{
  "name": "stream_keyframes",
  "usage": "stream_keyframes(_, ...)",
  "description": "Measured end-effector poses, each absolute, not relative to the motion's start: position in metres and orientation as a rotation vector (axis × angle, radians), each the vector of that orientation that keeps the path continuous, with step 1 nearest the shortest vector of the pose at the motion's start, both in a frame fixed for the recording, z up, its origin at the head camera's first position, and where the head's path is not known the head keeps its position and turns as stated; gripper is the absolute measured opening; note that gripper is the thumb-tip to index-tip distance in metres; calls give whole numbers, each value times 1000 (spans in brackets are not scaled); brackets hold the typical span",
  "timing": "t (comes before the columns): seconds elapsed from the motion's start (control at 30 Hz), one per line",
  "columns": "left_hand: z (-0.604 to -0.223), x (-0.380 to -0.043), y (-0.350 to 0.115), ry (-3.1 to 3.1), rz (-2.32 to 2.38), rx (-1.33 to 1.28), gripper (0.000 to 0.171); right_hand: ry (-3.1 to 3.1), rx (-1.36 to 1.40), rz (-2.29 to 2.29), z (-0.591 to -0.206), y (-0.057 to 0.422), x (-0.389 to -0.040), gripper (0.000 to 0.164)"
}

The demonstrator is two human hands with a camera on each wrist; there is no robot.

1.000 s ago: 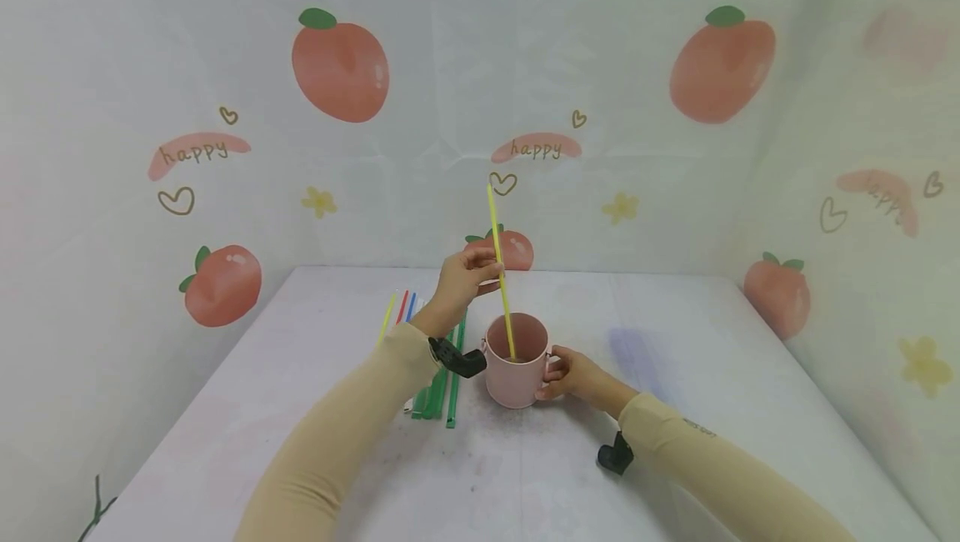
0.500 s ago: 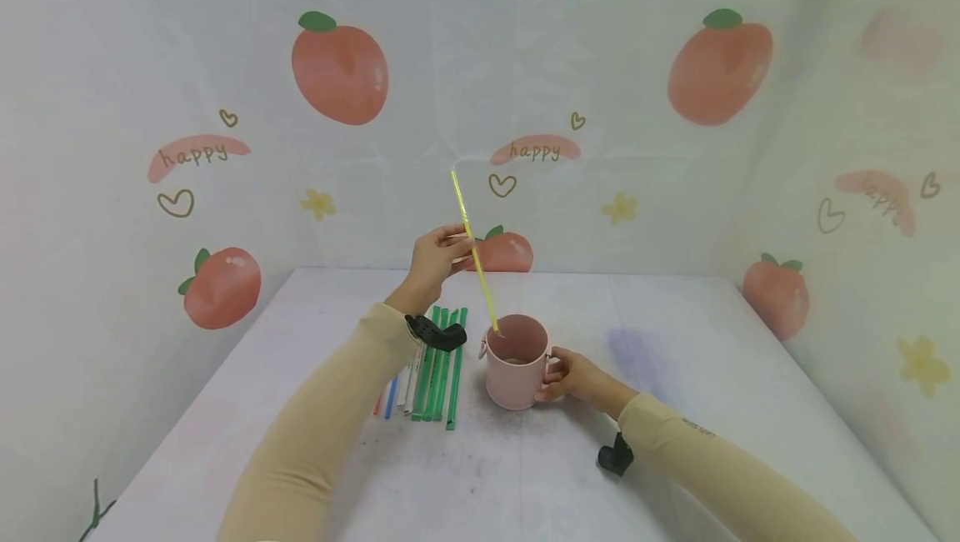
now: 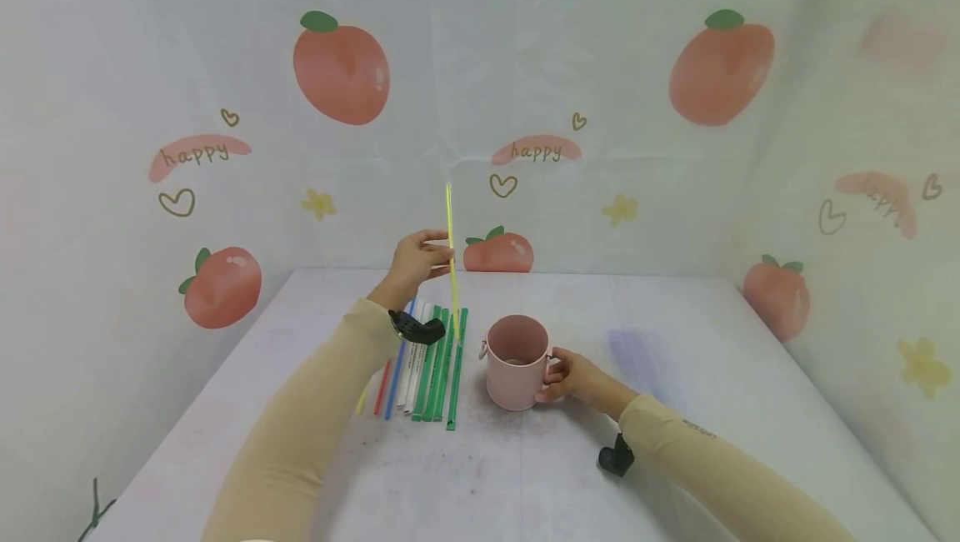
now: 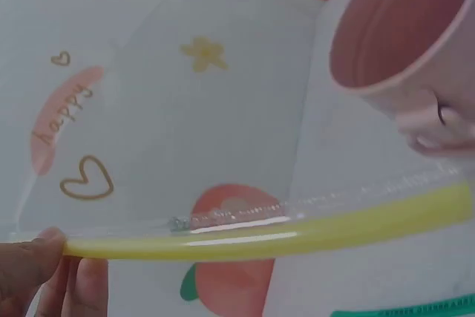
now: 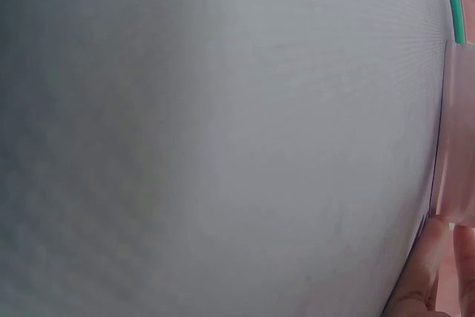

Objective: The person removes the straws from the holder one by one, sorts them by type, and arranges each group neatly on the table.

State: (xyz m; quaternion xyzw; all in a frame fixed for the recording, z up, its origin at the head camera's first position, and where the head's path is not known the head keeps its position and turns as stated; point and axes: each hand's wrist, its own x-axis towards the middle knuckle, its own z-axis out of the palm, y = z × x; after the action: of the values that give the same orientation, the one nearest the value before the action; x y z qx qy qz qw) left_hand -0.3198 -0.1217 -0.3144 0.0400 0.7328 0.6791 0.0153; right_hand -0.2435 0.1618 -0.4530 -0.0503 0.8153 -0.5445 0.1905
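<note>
My left hand [image 3: 417, 261] pinches a yellow drinking straw [image 3: 449, 213] between thumb and fingers. The straw stands nearly upright, its lower end over the green-wrapped straws [image 3: 438, 383]. In the left wrist view, a clear sleeve shows along the yellow straw [image 4: 245, 244]. A pink mug [image 3: 516, 383] stands upright to the right of the row of straws. On its right side, my right hand [image 3: 573, 377] grips the handle. The right wrist view shows only some fingers [image 5: 423, 261] by the mug [image 5: 456, 139] at its edge.
Left of the green straws lie white straws [image 3: 411, 379], a blue straw [image 3: 393, 388], a red straw [image 3: 382, 388] and a yellow straw [image 3: 362, 400], partly behind my left forearm. A patterned curtain [image 3: 600, 67] rises behind the white table [image 3: 525, 484].
My left hand has lifted the yellow straw out of the mug and carried it left, over the row of straws. My right hand and the mug have stayed put.
</note>
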Motion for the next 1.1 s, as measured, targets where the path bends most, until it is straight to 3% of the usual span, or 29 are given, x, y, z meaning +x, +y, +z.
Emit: stream_keyframes(1.1, -369, -329, -187, 2524, 1707, -31, 41, 2263, -136, -1554, -450, 161, -242, 94)
